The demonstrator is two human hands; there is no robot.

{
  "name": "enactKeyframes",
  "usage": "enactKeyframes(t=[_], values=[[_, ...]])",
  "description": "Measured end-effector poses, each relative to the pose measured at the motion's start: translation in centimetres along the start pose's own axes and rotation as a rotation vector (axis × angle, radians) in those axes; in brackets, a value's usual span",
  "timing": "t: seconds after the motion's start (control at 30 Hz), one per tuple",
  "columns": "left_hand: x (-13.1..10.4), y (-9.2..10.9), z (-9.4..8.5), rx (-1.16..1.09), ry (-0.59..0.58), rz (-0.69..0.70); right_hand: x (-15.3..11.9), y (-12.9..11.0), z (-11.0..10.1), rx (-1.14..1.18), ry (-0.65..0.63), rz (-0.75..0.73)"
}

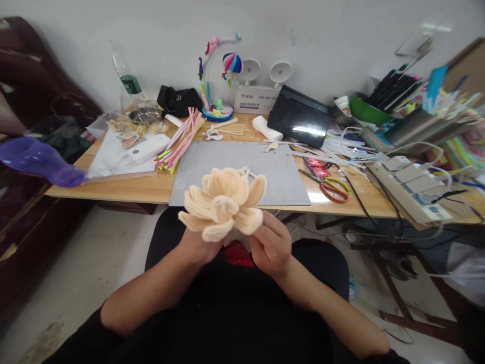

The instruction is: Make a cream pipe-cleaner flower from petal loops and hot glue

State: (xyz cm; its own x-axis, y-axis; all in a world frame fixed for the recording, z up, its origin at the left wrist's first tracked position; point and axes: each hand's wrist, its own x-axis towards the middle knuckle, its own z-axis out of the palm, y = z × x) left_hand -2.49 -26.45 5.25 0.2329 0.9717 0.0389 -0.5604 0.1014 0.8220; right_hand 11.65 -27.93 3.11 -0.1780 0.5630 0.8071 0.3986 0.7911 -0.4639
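A cream flower [223, 202] with layered fuzzy petals, apparently of pipe cleaners, is held up in front of the table's near edge. Beneath its left side my left hand [204, 246] is closed, its fingers mostly hidden by the petals. My right hand [272, 242] grips the lower right petal between thumb and curled fingers. Behind the flower lies a grey mat [280, 174], with one loose cream petal [271, 147] at its far edge. Something red [238, 254] shows below the flower, between my hands.
Colourful pipe cleaners [184, 139] lie left of the mat. To its right are scissors [331, 188] with red and yellow handles, white stems [341, 151] and a loaded power strip [411, 189]. A plastic bottle [129, 81] and a balloon ornament [217, 108] stand at the back.
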Motion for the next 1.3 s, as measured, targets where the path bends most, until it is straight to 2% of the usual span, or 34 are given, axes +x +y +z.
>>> enactKeyframes(t=[0.1, 0.27, 0.37, 0.47, 0.67, 0.8, 0.93, 1.1, 1.2, 1.3], values=[[0.3, 0.6, 0.6, -0.044, -0.033, 0.005, 0.8, -0.7, 0.1, -0.010, -0.016, 0.037], [0.9, 0.5, 0.2, -0.230, 0.114, -0.098, 0.9, -1.0, 0.1, -0.066, -0.117, 0.128], [1.2, 0.7, 0.1, -0.297, 0.211, -0.155, 0.5, -1.0, 0.3, -0.033, -0.198, 0.207], [1.3, 1.5, 0.1, -0.327, 0.253, -0.181, -0.2, -0.9, 0.6, 0.031, -0.259, 0.299], [1.4, 4.3, -1.0, -0.391, 0.214, -0.224, -2.4, 0.4, 0.7, 0.094, -0.364, 0.362], [1.5, 5.3, -2.1, -0.381, 0.174, -0.207, -3.8, 2.0, 0.1, 0.071, -0.406, 0.382], [1.5, 5.9, -2.5, -0.392, 0.185, -0.168, -5.1, 4.4, -0.9, -0.050, -0.453, 0.353], [0.8, 6.6, -2.9, -0.310, 0.177, -0.091, -7.1, 7.9, -3.6, -0.378, -0.477, 0.345], [0.4, 5.7, -3.3, -0.193, 0.201, -0.019, -8.0, 9.3, -5.8, -0.507, -0.449, 0.387], [0.1, 3.5, -3.5, -0.095, 0.207, -0.019, -8.2, 10.1, -7.8, -0.627, -0.379, 0.436]])
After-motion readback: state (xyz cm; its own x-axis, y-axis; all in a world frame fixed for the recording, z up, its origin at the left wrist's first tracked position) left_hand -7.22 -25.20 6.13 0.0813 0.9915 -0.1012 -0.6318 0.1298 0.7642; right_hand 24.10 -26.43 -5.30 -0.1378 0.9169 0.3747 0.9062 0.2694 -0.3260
